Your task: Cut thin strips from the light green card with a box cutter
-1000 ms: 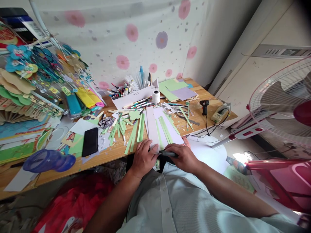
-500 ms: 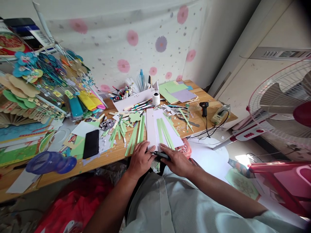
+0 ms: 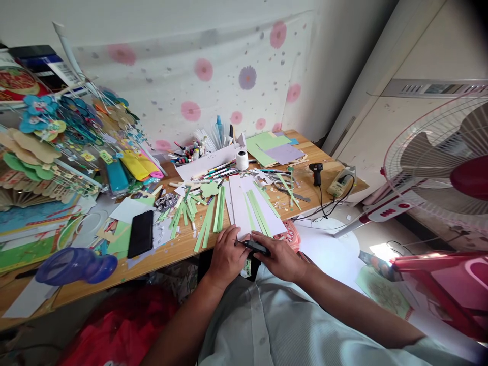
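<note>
Beneath left hand [image 3: 229,256], grip unclear: white strip [image 3: 238,203]. Closed in right hand [image 3: 282,258]: black tool [image 3: 256,247]. Beyond both, on desk [image 3: 183,244]: green strips [image 3: 221,207].

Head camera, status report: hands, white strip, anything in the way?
Left hand at near end of white strip. Right hand gripping black tool. Green paper strips close alongside.

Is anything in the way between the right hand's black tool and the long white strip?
The left hand crowds the spot, resting at the near end of the long white strip, close to the tip of the black tool in the right hand. Nothing else visible stands between; green strips lie to either side.
</note>
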Available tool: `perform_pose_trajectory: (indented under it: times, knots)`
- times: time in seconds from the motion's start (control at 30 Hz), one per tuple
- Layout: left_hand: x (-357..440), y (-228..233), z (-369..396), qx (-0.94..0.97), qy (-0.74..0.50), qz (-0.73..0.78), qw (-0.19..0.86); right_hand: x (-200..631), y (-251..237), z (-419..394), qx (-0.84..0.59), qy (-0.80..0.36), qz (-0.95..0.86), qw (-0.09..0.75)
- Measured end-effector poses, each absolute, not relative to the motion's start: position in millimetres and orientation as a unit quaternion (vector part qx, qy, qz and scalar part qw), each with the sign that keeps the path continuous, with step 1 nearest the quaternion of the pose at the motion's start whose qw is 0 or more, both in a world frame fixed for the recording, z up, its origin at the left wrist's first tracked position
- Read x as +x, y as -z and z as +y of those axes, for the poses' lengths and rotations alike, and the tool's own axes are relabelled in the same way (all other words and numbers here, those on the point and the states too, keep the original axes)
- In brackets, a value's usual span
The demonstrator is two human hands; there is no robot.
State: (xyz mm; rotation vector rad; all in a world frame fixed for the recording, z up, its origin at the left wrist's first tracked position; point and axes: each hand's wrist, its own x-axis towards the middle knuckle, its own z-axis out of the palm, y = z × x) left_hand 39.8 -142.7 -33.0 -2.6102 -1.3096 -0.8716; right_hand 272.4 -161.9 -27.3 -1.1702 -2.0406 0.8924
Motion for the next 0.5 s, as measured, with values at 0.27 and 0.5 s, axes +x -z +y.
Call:
perform_pose_trajectory:
  times: [0.27, 0.5]
  knots:
    - [43.0, 36.3, -144.7, -0.856, 0.274, -0.436, 0.038, 272.0, 36.3, -163.8, -0.439, -0.378, -0.747, 0.326]
    - [42.7, 37.5, -142.6, -0.856, 0.275, -0.437, 0.030, 270.8, 35.7, -163.2, -0.444, -0.381, -0.739, 0.334]
